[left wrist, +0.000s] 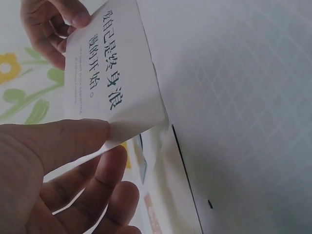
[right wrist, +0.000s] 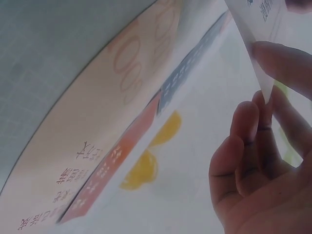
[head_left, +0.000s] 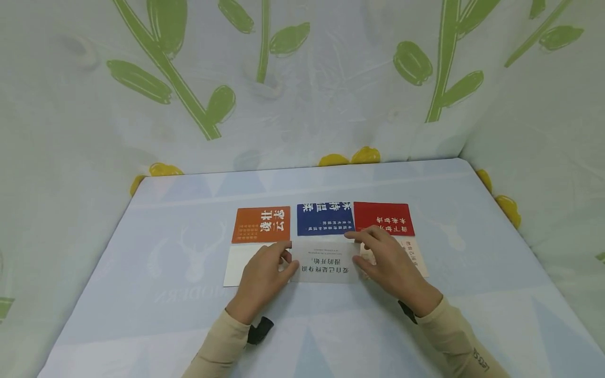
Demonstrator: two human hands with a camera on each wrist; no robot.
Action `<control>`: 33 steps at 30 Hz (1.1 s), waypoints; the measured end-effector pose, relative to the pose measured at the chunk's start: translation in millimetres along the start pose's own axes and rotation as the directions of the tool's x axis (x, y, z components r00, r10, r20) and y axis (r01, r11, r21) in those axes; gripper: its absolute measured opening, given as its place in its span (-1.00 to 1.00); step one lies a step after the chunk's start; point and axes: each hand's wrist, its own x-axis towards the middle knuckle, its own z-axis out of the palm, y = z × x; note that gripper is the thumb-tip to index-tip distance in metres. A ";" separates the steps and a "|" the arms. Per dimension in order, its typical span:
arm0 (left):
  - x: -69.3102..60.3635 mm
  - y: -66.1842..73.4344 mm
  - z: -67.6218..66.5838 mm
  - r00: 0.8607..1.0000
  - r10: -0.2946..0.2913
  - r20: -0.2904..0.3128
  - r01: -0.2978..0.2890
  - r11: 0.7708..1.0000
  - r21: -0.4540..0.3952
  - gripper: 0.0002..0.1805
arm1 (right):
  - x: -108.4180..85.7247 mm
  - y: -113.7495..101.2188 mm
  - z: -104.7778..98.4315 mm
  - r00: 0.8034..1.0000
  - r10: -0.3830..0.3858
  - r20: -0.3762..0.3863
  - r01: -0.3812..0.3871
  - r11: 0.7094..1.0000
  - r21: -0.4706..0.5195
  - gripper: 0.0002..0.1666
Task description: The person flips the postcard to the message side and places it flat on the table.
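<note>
Card [head_left: 326, 261] is pinched at its left end by the left hand [head_left: 261, 277], right end by the right hand [head_left: 393, 264], probably to keep it steady.

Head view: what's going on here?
A person's left hand and right hand hold a pale card by opposite ends. Beyond it, an orange card, blue card and red card lie in a row. A white card lies in front of the orange one, and a cream card, partly hidden by the right hand, in front of the red one.
</note>
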 end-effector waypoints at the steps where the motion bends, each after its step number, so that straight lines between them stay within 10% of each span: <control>1: 0.2 -0.2 0.5 1.000 0.007 -0.006 -0.007 1.000 0.005 -0.62 | -0.1 0.3 0.0 1.000 0.005 0.000 -0.005 1.000 0.004 -0.28; 9: 0.3 -1.0 0.5 1.000 0.007 -0.015 -0.007 1.000 0.009 -0.73 | -5.1 4.2 -1.4 0.988 0.146 0.049 -0.150 0.986 0.072 -0.36; 16: -0.6 -2.7 0.8 0.998 0.033 -0.062 -0.031 0.999 0.032 -0.76 | -10.4 8.3 -4.8 0.923 0.285 0.260 -0.357 0.885 0.297 -0.46; 33: -1.0 -3.6 -3.8 0.999 -0.016 0.032 0.019 0.994 -0.106 -0.90 | -16.1 4.6 -2.5 0.904 0.333 0.268 -0.407 0.860 0.306 -0.61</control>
